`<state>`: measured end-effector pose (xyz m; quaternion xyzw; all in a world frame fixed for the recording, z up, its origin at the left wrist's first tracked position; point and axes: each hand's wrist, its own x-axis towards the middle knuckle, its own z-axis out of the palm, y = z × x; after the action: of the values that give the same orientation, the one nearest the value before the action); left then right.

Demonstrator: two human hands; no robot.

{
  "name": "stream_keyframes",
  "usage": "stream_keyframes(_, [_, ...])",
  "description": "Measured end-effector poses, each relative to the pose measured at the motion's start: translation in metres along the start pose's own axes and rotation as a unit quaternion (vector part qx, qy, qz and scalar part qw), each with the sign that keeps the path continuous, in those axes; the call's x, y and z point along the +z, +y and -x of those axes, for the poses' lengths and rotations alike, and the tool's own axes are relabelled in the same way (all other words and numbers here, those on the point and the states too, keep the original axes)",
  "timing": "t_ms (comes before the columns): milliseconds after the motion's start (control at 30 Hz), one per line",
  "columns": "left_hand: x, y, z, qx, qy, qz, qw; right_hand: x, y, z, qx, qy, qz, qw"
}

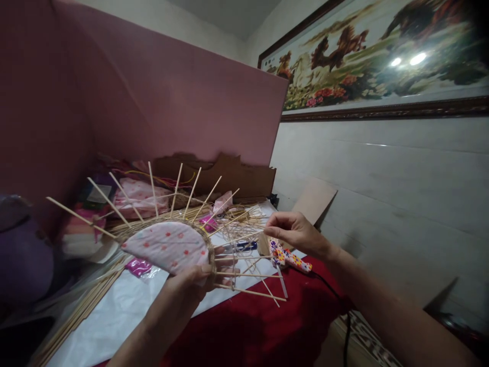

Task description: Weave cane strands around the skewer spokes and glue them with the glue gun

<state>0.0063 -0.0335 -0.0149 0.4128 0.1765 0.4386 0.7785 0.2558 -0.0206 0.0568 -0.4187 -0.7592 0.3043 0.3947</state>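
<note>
My left hand (191, 283) grips the lower right edge of a half-round woven piece (171, 244). Pink fabric with small red dots covers its face, twine wraps its rim, and several thin wooden sticks (187, 191) fan out from it. To the right, my right hand (290, 229) is raised with thumb and forefinger pinched together; whatever lies between them is too fine to make out. Just below that hand lies a flower-patterned glue gun (288, 257) with a black cord. Blue-handled scissors or pliers (244, 246) rest behind the sticks.
White paper (110, 311) and red cloth (252, 331) cover the table. Bundled sticks (76, 316) line its left side. Pink dotted fabric (139, 196), tangled twine and a purple packet (139, 266) lie around. Torn cardboard (217, 176) stands at the back; a framed horse picture (374, 56) hangs above.
</note>
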Motion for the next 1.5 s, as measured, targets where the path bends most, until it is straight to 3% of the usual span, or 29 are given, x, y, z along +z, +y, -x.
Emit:
stream_keyframes(167, [-0.004,-0.004,-0.003,-0.022,-0.007,0.016,1.000,0.004,0.007,-0.010,-0.067,0.026,0.046,0.996])
stream_keyframes(267, [-0.003,-0.005,-0.002,-0.017,0.023,-0.006,1.000,0.009,0.009,-0.018,-0.122,0.044,0.067,0.989])
stream_keyframes(533, [0.003,-0.003,0.004,-0.024,0.025,-0.035,0.999,0.024,0.004,-0.031,-0.223,0.068,0.131,0.964])
stream_keyframes(1500, [0.007,-0.003,0.006,-0.035,0.035,-0.039,0.998,0.038,0.001,-0.041,-0.229,0.068,0.189,0.952])
